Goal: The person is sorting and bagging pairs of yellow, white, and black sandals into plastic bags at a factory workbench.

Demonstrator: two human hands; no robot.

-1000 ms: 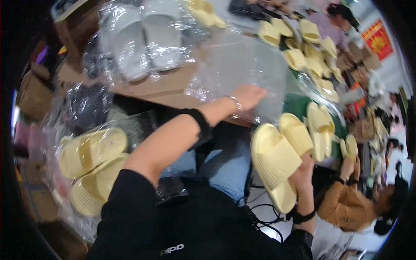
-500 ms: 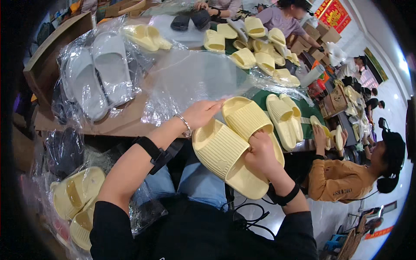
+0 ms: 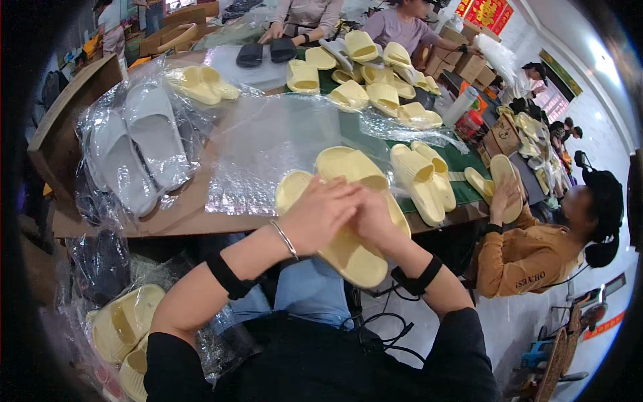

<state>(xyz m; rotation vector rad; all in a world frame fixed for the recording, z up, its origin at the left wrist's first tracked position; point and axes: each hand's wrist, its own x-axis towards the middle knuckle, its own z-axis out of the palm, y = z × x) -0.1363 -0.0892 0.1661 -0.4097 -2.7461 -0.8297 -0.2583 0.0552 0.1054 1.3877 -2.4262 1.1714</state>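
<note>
Both of my hands press on a pair of pale yellow slide sandals (image 3: 348,248) at the near edge of the table. My left hand (image 3: 318,211) lies on top of the pair, fingers spread over the strap. My right hand (image 3: 375,218) grips the same pair from the right side. The sandals' toes point away from me and their heels hang over the table edge above my lap. A sheet of clear plastic bags (image 3: 268,151) lies just beyond the pair.
Grey sandals in bags (image 3: 137,151) lie at the left. Another yellow pair (image 3: 422,177) sits right of my hands. A person in a brown top (image 3: 529,258) holds a sandal at the right. More yellow sandals (image 3: 365,80) and other people are farther along the table (image 3: 187,214). Bagged yellow sandals (image 3: 124,328) lie low left.
My left hand came back from the plastic sheet onto the yellow pair. My right hand brought the pair up from beside my lap to the table edge, and both hands now cover it.
</note>
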